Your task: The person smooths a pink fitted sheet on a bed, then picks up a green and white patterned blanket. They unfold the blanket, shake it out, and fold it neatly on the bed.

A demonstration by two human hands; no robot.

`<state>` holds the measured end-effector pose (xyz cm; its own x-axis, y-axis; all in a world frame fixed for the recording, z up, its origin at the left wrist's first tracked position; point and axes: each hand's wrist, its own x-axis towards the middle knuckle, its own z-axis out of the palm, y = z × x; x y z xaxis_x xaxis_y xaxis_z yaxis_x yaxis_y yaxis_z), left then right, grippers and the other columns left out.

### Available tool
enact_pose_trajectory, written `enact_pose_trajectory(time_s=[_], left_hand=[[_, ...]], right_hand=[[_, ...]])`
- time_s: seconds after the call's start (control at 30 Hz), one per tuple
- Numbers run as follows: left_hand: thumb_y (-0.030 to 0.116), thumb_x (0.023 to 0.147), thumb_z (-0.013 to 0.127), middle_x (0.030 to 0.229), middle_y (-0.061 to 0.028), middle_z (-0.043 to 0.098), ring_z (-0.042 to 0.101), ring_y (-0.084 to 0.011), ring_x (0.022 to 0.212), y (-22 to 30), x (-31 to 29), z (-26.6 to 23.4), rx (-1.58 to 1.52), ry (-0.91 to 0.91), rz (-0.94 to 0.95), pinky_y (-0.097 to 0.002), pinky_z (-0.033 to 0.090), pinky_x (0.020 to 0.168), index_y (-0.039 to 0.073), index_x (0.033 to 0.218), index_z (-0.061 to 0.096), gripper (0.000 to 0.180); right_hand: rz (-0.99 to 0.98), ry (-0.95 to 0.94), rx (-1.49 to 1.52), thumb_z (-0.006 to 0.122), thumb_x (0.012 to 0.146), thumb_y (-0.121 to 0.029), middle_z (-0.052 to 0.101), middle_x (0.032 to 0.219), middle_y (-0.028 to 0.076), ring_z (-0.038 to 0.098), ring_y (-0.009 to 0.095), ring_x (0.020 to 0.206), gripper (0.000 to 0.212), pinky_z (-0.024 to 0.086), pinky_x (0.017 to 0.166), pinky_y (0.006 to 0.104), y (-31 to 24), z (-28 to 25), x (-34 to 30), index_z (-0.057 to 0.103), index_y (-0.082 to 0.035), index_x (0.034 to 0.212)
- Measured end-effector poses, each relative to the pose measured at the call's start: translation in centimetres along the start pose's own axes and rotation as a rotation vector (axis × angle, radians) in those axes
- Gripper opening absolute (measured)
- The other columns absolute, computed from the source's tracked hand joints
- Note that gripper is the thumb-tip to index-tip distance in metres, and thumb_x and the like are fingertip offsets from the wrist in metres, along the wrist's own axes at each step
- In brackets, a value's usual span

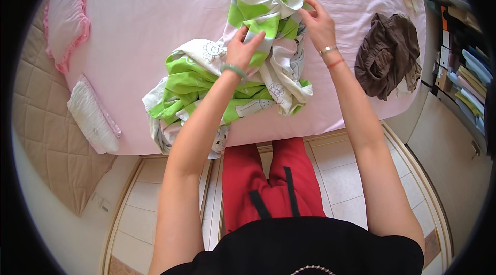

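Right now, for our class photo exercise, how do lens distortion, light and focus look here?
Head view: the fisheye bows edges around the tiled floor and blackens the corners; head view: soft light spreads over the pink sheet, without harsh glare; head view: the green-and-white cloth looks fairly sharp, while the black shirt shows little detail.

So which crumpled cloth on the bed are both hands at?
The green-and-white printed cloth: the left hand and right hand are both at its upper part. The plain brown cloth lies apart, further right.
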<state>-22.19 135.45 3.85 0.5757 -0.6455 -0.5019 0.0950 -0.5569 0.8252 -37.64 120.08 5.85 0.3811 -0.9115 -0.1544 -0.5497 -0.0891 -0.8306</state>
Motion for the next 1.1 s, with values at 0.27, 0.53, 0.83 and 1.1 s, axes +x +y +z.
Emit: enact_pose_trajectory(time_s=[0.27, 0.53, 0.83, 1.1], left_hand=[[0.029, 0.092, 0.07, 0.09, 0.0004, 0.062, 0.056, -0.0063, 0.077, 5.8, 1.0, -3.0, -0.489, 0.157, 0.037, -0.0223, 0.047, 0.068, 0.005, 0.108, 0.058, 0.031], [-0.003, 0.083, 0.068, 0.108, -0.0071, 0.058, 0.054, -0.0114, 0.096, 10.8, -2.1, -3.6, -0.395, 0.116, 0.481, -0.0272, 0.047, 0.082, 0.005, 0.104, 0.047, 0.031], [0.019, 0.088, 0.075, 0.105, 0.005, 0.063, 0.053, -0.0039, 0.08, 4.6, -1.2, 0.5, -0.439, -0.201, -0.232, -0.0198, 0.044, 0.073, 0.015, 0.128, 0.062, 0.042], [0.05, 0.089, 0.067, 0.111, -0.0053, 0.067, 0.062, -0.0161, 0.094, 5.8, 1.2, 3.0, -0.245, -0.037, -0.23, -0.0291, 0.051, 0.078, 0.008, 0.123, 0.066, 0.054]], right_hand=[[-0.577, 0.238, -0.62, 0.072, 0.085, -0.03, 0.07, 0.094, 0.009, 0.066, 0.022, 0.079, 0.022, 0.045, 0.091, 0.0419, -1.6, -1.6, 2.8, 0.07, -0.009, 0.092], [0.228, -0.292, 0.743, 0.069, 0.091, -0.038, 0.07, 0.102, 0.007, 0.063, 0.013, 0.093, 0.044, 0.049, 0.079, 0.0247, -10.5, -3.8, 4.3, 0.063, 0.001, 0.111], [0.052, -0.202, 0.002, 0.074, 0.083, -0.04, 0.055, 0.137, 0.02, 0.056, 0.031, 0.122, 0.073, 0.045, 0.101, 0.0381, 0.9, -5.9, 0.4, 0.049, 0.002, 0.137], [-0.041, -0.017, -0.512, 0.074, 0.08, -0.026, 0.053, 0.138, 0.015, 0.053, 0.034, 0.123, 0.049, 0.043, 0.101, 0.0415, 10.2, -7.2, 0.2, 0.06, -0.009, 0.124]])
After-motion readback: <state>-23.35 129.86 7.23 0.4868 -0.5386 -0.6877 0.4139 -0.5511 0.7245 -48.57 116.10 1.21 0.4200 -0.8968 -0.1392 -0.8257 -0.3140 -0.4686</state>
